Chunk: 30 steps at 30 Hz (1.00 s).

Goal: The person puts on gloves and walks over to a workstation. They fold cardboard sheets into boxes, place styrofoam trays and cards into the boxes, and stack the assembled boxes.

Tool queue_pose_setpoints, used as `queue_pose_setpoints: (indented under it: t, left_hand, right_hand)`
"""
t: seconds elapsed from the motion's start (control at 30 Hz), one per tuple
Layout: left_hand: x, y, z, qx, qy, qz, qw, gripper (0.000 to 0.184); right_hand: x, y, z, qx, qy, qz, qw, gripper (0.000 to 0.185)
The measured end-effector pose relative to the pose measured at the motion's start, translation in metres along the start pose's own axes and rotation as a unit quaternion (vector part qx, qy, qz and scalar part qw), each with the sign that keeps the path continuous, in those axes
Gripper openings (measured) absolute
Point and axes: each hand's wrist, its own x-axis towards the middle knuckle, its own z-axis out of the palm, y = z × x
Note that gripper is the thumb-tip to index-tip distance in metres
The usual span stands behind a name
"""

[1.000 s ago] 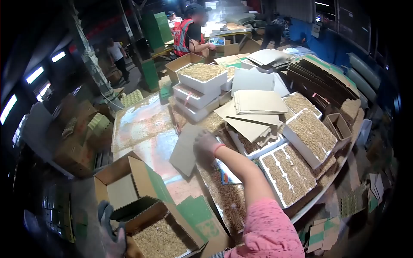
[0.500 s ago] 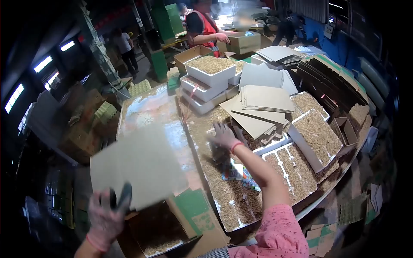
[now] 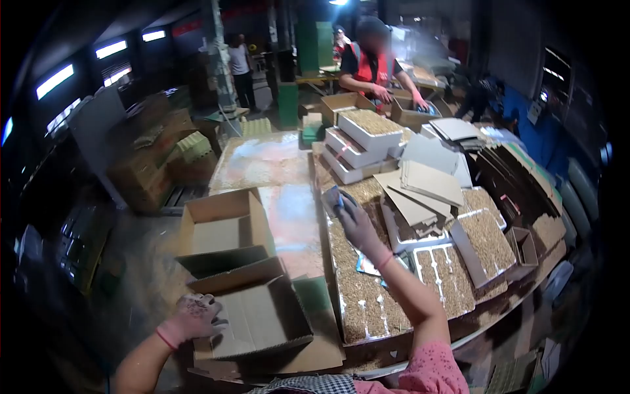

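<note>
Worktable (image 3: 292, 226) trays (image 3: 367, 308) are filled with husks; at lower left, lining of the near box (image 3: 296, 308) with a flat sheet (image 3: 246, 322) appears complete, and no packet is seen inside. Near center, a small packet (image 3: 331, 199) is gripped by the right hand (image 3: 361, 233) above the trays; the left hand (image 3: 197, 315) is placed at the box's left edge, its grip unclear.

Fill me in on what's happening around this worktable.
The person wearing the camera has the left hand at the side of the near box, where a cardboard sheet lies flat. The right hand holds a small, partly blue item above the husk-filled trays. A second open box stands just beyond the near one. Across the table, a co-worker in a red vest has both hands at another box.
</note>
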Motion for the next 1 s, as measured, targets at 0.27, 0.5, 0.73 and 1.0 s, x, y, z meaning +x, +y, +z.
queue_pose_setpoints:
  t: [0.27, 0.5, 0.73, 1.0]
  left_hand:
    - [0.012, -0.046, 0.066, 0.257, 0.064, 0.068, 0.962, 0.037]
    - [-0.060, -0.075, 0.139, -0.784, 0.202, -0.154, 0.567, 0.059]
    - [0.004, -0.020, 0.155, -0.505, 0.245, -0.103, 0.821, 0.100]
    - [0.015, -0.020, 0.147, -0.545, 0.206, 0.084, 0.809, 0.097]
  right_hand:
    - [-0.115, -0.104, 0.138, -0.112, -0.507, -0.359, 0.776, 0.033]
    - [-0.088, -0.076, 0.050, -0.030, -0.302, -0.241, 0.922, 0.040]
    - [-0.141, -0.079, 0.117, -0.105, -0.130, -0.046, 0.985, 0.073]
    - [-0.209, -0.082, 0.070, 0.265, -0.178, 0.517, 0.794, 0.056]
